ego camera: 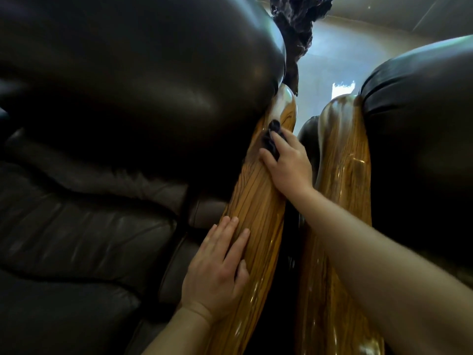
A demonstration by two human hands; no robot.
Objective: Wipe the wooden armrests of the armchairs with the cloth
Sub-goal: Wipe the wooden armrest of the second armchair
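**Q:** Where's the cloth, and what are my hands doing?

**Me:** The cloth (271,139) is dark and bunched up under the fingers of my right hand (288,162). That hand is pressing it onto the armrest (256,201), up at the far end, just under where the black leather back (143,80) bulges over the wood. My fingers are curled on the cloth and only a bit of it pokes out past the fingertips. My thumb lies on the wood just left of the cloth.

**Q:** And the left one?

**Me:** My left hand (217,267) is flat on the same armrest, nearer to me, fingers loosely spread and pointing up along the grain. It holds nothing and just rests on the wood. The seat cushion (84,226) is off to the left of it.

**Q:** Anything on the other side?

**Me:** Yes, a second armrest (343,190), right of my right hand, with a dark gap between the two. It's glossy too, same stripy grain. My right forearm crosses over its near part. The second chair's leather (419,119) sits beyond it, further right.
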